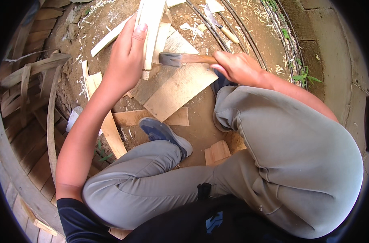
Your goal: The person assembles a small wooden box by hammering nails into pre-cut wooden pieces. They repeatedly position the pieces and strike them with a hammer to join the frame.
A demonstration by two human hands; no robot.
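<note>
Pale wood (pixel 152 34), long and straight-edged, was grasped in the left hand (pixel 127 56), its lower end near the upper-left edge of flat tan boards (pixel 182 91); the right hand (pixel 238 67) clenched a grey metal-headed, wooden-handled tool (pixel 174 59), its head just beside the wood.

Long pale wooden piece (pixel 152 34): top ran out of view. Right of it, the bare right hand (pixel 239 68) hid the end of the brown wooden handle (pixel 200 59).
</note>
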